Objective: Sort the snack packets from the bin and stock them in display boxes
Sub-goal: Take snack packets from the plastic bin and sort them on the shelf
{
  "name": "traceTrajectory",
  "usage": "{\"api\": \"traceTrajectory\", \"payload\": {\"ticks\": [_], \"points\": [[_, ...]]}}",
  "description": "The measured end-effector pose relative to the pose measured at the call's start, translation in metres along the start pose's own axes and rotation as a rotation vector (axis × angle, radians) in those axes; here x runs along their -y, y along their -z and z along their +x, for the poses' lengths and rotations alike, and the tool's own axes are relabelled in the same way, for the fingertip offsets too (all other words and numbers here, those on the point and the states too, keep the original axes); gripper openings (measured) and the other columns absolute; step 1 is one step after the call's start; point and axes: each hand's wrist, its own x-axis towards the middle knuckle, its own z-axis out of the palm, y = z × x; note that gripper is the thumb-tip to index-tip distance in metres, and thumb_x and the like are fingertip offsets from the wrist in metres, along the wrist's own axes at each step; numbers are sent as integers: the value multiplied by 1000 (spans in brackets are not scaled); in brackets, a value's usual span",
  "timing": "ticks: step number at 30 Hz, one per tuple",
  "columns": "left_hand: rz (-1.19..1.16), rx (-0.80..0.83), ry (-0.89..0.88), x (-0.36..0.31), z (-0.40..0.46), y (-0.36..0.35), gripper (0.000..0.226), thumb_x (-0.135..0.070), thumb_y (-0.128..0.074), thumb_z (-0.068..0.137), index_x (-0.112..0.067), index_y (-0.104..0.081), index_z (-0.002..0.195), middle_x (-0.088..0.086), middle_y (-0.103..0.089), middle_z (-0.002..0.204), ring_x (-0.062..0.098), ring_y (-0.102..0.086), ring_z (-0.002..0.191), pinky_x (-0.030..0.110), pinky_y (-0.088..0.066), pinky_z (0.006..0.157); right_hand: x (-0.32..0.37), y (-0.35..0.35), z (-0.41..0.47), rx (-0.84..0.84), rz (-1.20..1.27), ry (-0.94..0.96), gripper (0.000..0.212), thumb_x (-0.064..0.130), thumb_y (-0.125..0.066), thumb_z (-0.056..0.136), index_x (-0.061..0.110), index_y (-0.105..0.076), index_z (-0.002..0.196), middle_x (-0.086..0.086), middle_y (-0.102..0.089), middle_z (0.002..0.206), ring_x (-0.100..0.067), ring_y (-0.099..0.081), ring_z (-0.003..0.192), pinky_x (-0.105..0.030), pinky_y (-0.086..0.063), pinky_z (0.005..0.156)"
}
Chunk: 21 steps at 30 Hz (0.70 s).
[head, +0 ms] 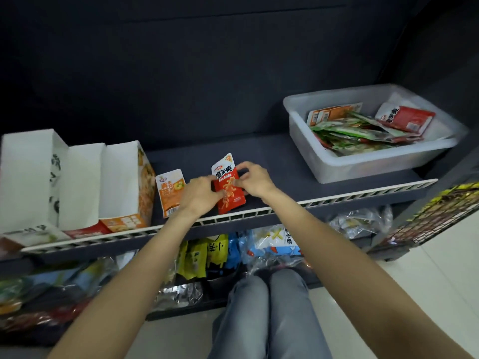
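A red and white snack packet (230, 196) lies on the dark shelf (274, 161) near its front rail. My left hand (198, 194) pinches its left edge and my right hand (252, 180) pinches its right edge. An orange packet (169, 191) lies flat just left of my left hand. Three open display boxes stand at the shelf's left: an orange one (124, 187), a red-fronted one (83, 187) and a white one (26, 182). A translucent plastic bin (375, 161) at the right holds several green, orange and red packets (363, 130).
A white slotted rail (259, 213) runs along the shelf's front edge. The shelf below holds several bagged snacks (272, 242). A wire basket (440, 216) stands at the right. My knees (269, 307) are below, over a pale tiled floor.
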Motion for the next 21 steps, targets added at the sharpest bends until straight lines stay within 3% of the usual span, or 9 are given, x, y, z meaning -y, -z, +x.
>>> {"api": "traceTrajectory", "payload": {"ticks": [2,5,8,12,14,17,21], "points": [[168,22,-17,4,-1,-2,48,-40,-59,90,-19,-53,132,7,-62,125,25,-57,114,35,-46,89,0,-7,-1,-12,-331,14,41,28,-69,85,14,-57,122,-10,-65,117,-25,-63,104,-38,-52,89],[344,-70,-95,4,3,-2,43,-43,-54,91,-23,-55,129,5,-62,125,26,-54,116,38,-46,93,9,2,-12,-168,-760,178,42,39,-57,91,11,-57,124,-10,-60,121,-28,-54,114,-36,-46,87],[267,-224,-244,-10,15,5,42,-43,-55,89,-23,-59,125,2,-63,123,24,-55,114,37,-41,94,19,41,-29,-307,-722,368,34,34,-52,94,15,-58,122,-6,-61,113,-26,-57,106,-35,-45,83],[-86,-308,-463,-58,33,6,36,-41,-54,87,-25,-63,118,-10,-68,111,17,-58,107,34,-43,93,15,116,-36,-486,-592,496,22,20,-57,89,17,-66,109,0,-66,92,-21,-61,87,-32,-47,75],[-197,-252,-555,-89,46,0,32,-34,-57,89,-25,-62,118,-13,-67,110,12,-57,107,30,-44,92,1,155,-25,-518,-585,447,21,16,-59,86,17,-68,105,-4,-68,95,-24,-63,85,-35,-51,76],[-186,-121,-697,-138,74,-12,35,-28,-59,89,-27,-58,124,-9,-63,119,12,-54,111,31,-43,93,-23,210,-4,-465,-747,266,30,20,-63,85,17,-65,115,-10,-65,114,-30,-60,103,-39,-50,86],[-161,17,-756,-197,109,-25,40,-26,-56,91,-31,-52,131,-5,-55,132,12,-50,118,29,-42,93,-47,255,11,-278,-961,-40,61,44,-59,88,17,-42,140,-15,-45,141,-33,-46,126,-39,-41,101]]}}
